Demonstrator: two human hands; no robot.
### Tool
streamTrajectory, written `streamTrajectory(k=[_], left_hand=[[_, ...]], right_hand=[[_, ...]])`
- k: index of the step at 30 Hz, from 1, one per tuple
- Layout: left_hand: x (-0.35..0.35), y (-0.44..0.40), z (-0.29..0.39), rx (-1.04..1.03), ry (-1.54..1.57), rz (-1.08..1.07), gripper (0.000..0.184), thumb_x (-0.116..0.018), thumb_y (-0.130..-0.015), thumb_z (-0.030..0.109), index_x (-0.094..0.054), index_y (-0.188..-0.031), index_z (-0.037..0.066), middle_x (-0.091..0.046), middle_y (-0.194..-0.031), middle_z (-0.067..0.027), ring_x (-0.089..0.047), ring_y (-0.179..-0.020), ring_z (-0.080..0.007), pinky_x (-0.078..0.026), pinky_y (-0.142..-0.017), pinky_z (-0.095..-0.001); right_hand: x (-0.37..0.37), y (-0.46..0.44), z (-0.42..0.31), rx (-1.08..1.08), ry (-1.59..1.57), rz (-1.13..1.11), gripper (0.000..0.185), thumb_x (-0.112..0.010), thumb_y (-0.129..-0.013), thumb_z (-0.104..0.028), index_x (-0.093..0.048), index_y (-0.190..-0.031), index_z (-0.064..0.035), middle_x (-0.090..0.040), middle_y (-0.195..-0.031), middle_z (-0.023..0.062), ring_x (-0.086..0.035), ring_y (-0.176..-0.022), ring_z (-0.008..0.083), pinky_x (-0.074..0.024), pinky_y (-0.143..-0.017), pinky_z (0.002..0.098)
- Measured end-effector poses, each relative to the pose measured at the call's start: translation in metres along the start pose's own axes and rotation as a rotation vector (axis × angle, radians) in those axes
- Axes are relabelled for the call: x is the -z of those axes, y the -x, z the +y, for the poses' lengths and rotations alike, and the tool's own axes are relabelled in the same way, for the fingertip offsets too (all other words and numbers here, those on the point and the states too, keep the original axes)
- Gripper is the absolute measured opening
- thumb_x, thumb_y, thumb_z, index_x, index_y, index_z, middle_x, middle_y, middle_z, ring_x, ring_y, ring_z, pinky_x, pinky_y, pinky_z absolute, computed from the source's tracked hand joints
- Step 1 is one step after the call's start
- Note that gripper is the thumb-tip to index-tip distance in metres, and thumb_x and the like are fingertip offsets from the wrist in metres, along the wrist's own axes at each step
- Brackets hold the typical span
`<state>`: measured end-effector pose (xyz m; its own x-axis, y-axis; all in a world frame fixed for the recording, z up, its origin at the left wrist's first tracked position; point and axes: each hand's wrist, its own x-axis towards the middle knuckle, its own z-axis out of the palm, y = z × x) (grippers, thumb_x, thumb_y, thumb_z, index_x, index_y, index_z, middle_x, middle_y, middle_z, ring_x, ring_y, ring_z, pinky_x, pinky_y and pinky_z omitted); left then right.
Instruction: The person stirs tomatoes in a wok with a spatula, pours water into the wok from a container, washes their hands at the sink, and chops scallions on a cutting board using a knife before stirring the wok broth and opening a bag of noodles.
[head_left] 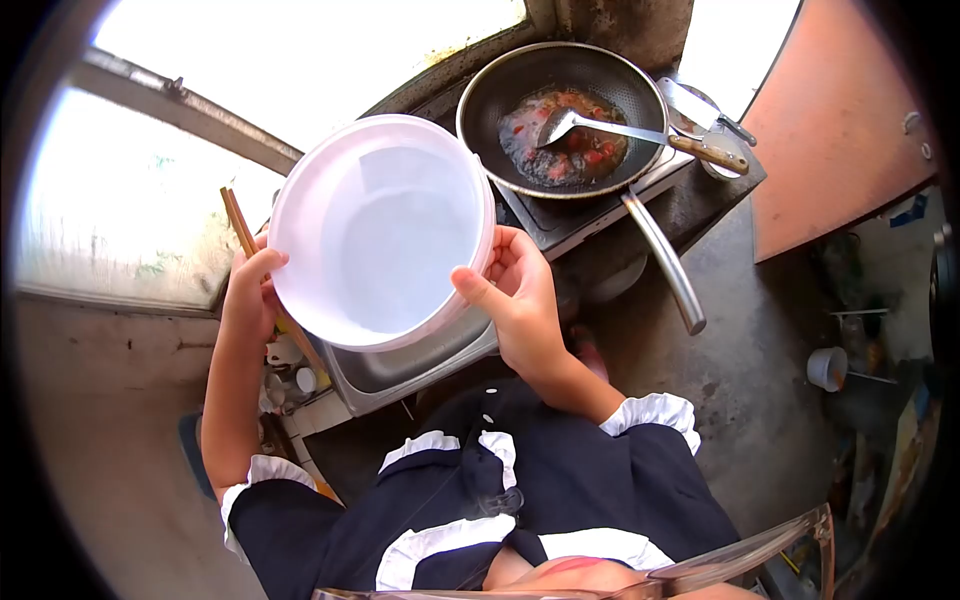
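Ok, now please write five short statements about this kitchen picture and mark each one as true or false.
1. The left hand and the right hand both hold the pale basin. True.
2. The camera sees the basin's underside. False: it looks into the basin's inside.
3. The spatula has its head in the wok. True.
4. The wok stands in the sink. False: it stands on the stove.
5. Brown sticks poke out beside the left hand. True.

Kitchen in my view, one wok (525, 85) of food (595, 155) on a stove (553, 214), one spatula (640, 132), one knife (690, 102), one metal sink (412, 368).
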<state>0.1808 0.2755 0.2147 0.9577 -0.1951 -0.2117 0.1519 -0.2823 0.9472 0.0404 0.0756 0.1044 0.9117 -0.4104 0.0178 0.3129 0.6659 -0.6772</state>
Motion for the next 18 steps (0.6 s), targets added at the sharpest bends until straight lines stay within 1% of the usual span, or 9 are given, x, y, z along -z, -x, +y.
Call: streamTrajectory(k=[1,2,5,6,9,10,13,14,18], left_hand=[[0.006,0.015,-0.007,-0.012,0.024,0.018,0.04,-0.052,-0.072,0.012,-0.055,-0.108,-0.005,-0.058,-0.078,-0.004,-0.052,-0.053,-0.0051,-0.039,-0.043,-0.0152],[0.031,0.02,-0.02,-0.009,-0.008,-0.064,0.041,-0.052,-0.071,0.012,-0.056,-0.108,-0.006,-0.061,-0.083,-0.0072,-0.06,-0.063,-0.008,-0.046,-0.048,-0.0168],[0.066,0.063,-0.047,-0.009,-0.003,-0.152,0.04,-0.052,-0.071,0.012,-0.056,-0.107,-0.006,-0.061,-0.084,-0.0069,-0.059,-0.064,-0.0077,-0.046,-0.048,-0.0176],[0.072,0.083,-0.054,0.004,0.033,-0.113,0.037,-0.054,-0.072,0.012,-0.057,-0.104,-0.005,-0.06,-0.08,-0.004,-0.053,-0.055,-0.0044,-0.04,-0.044,-0.016],[0.11,0.132,-0.096,0.095,0.115,-0.081,0.034,-0.052,-0.074,0.011,-0.054,-0.104,-0.006,-0.054,-0.071,0.0023,-0.036,-0.043,0.0018,-0.031,-0.039,-0.0122],[0.125,0.149,-0.115,0.115,0.168,-0.071,0.033,-0.055,-0.074,0.012,-0.055,-0.103,-0.004,-0.055,-0.071,0.0021,-0.035,-0.042,0.0022,-0.03,-0.037,-0.0124],[0.154,0.211,-0.174,0.195,0.32,0.12,0.031,-0.058,-0.074,0.012,-0.058,-0.101,-0.003,-0.057,-0.071,0.0015,-0.039,-0.043,-0.0005,-0.029,-0.039,-0.0129],[0.16,0.218,-0.196,0.138,0.327,0.199,0.03,-0.059,-0.074,0.012,-0.058,-0.1,-0.003,-0.057,-0.072,0.0004,-0.041,-0.044,-0.0009,-0.03,-0.04,-0.0125],[0.153,0.341,-0.251,0.156,0.522,0.594,0.03,-0.059,-0.072,0.013,-0.059,-0.097,-0.003,-0.061,-0.077,-0.0044,-0.057,-0.056,-0.0096,-0.045,-0.05,-0.0183]], right_hand=[[-0.006,0.014,0.005,0.002,0.022,-0.002,0.049,-0.077,-0.079,-0.015,-0.046,-0.111,0.004,-0.058,-0.098,0.0091,-0.056,-0.086,0.0103,-0.0464,-0.079,0.0237],[-0.01,0.026,0.011,-0.021,0.036,-0.008,0.048,-0.076,-0.078,-0.012,-0.046,-0.111,0.0038,-0.058,-0.1,0.0095,-0.056,-0.088,0.0105,-0.0465,-0.08,0.0244],[-0.025,0.065,0.027,-0.088,0.069,-0.002,0.046,-0.075,-0.078,-0.011,-0.046,-0.111,0.0036,-0.058,-0.099,0.0091,-0.056,-0.088,0.0105,-0.0466,-0.08,0.0246],[-0.029,0.077,0.034,-0.117,0.056,0.0,0.043,-0.074,-0.077,-0.009,-0.047,-0.109,0.0029,-0.058,-0.097,0.0082,-0.056,-0.087,0.0104,-0.0468,-0.08,0.0247],[-0.036,0.113,0.059,-0.243,0.12,-0.047,0.041,-0.074,-0.076,-0.009,-0.047,-0.106,0.0021,-0.058,-0.095,0.0072,-0.056,-0.086,0.0103,-0.047,-0.08,0.0248],[-0.04,0.124,0.068,-0.283,0.152,-0.06,0.04,-0.074,-0.075,-0.008,-0.047,-0.104,0.0011,-0.058,-0.093,0.0066,-0.057,-0.083,0.0104,-0.0482,-0.076,0.0247],[-0.05,0.157,0.088,-0.501,0.264,-0.175,0.039,-0.074,-0.075,-0.008,-0.047,-0.103,0.0012,-0.058,-0.091,0.0064,-0.057,-0.079,0.0106,-0.0492,-0.069,0.0247],[-0.053,0.161,0.108,-0.506,0.288,-0.213,0.038,-0.073,-0.076,-0.007,-0.047,-0.102,0.0011,-0.058,-0.089,0.0064,-0.057,-0.076,0.0109,-0.0491,-0.064,0.0246],[-0.069,0.199,0.129,-0.782,0.475,-0.487,0.035,-0.069,-0.075,-0.006,-0.049,-0.102,0.0019,-0.058,-0.088,0.0071,-0.058,-0.077,0.0119,-0.0488,-0.065,0.024]])
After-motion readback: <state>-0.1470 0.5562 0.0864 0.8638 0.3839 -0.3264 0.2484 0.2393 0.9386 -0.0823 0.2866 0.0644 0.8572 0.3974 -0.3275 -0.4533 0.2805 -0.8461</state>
